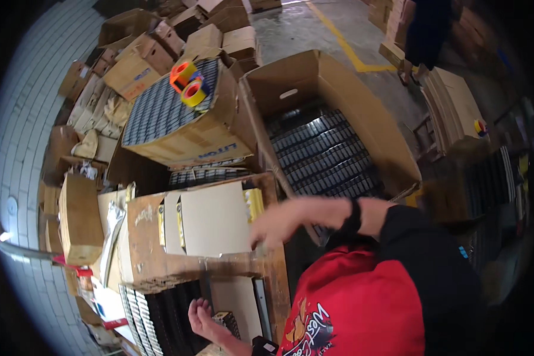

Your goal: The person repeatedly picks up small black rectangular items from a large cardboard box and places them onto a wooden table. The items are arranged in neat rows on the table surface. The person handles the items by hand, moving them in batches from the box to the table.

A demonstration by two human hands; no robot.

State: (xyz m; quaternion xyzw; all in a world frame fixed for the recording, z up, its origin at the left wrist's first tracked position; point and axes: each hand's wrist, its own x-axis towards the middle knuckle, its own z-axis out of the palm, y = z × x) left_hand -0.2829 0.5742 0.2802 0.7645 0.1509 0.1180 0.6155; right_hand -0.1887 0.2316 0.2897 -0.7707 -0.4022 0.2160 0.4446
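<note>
The hands are apart. The right hand (276,224) is at the right end of pale cardboard pieces (213,219) on the wooden tabletop (145,243); I cannot tell whether it grips them. The left hand (200,317), fingers loosely bent, is just beside a small patterned box (226,322). Beyond the right hand, an open carton (362,115) holds dark packs (317,151).

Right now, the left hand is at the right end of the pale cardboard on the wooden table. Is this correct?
Not quite: in the head view, it is the right hand at the right end of the pale cardboard on the wooden table.
</note>
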